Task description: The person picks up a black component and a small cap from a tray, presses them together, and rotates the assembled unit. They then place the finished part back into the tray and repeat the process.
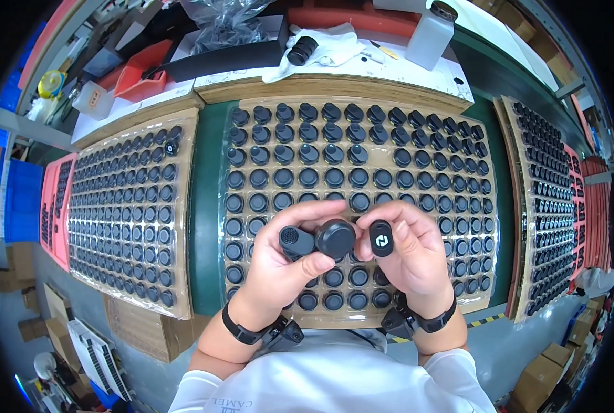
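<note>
Two-handedly gripping near centre: curling left hand (pixel 274 270) around round piece (pixel 337 238) and mesh-ended piece (pixel 296 241), pinching oval piece (pixel 381 238) toward three o'clock in right hand (pixel 424 256). Possibly risking dropping, by pinching too lightly.

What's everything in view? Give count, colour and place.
Trays: three, clear, left, centre, right
Tray pieces: many, dark, in rows
Mesh-ended part: one, dark grey, centre
Round-faced part: one, black, centre
Oval piece: one, black, centre right
Bottle: one, translucent, top right
Bin: one, red, top left
Cloth: one, white, top
Box: one, black, top
Cartons: several, brown, floor
Left hand: one, bare, centre
Right hand: one, bare, centre right
</note>
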A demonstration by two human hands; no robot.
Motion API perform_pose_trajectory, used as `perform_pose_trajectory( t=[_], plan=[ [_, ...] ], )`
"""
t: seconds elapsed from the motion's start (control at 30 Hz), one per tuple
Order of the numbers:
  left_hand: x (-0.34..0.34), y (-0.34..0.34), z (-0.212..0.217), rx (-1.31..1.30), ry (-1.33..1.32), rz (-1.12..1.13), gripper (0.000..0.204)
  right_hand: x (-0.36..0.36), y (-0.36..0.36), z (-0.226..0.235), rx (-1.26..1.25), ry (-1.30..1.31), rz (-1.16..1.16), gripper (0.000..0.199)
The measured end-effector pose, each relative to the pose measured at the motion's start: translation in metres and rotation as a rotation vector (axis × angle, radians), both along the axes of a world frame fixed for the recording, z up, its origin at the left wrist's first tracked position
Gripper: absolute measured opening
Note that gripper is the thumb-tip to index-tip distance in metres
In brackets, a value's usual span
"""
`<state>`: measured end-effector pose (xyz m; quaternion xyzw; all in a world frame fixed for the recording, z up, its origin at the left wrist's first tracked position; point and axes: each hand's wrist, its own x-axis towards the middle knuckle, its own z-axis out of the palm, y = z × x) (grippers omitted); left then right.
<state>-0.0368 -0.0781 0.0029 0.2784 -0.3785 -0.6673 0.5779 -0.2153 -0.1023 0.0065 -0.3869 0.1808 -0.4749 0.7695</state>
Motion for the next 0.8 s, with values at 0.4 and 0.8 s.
perform_pose_trajectory(
  t=[0.4, 0.8],
  plan=[
    [-0.002, -0.003, -0.006, -0.317, -0.334, 0.164, 0.043, 0.001, 0.006, 0.002, -0.096, 0.093, -0.209, 0.036],
    [-0.008, 0.003, 0.0, -0.417, -0.637, 0.283, 0.038, 0.003, 0.001, 0.001, -0.778, 0.713, -0.396, 0.03]
  ],
)
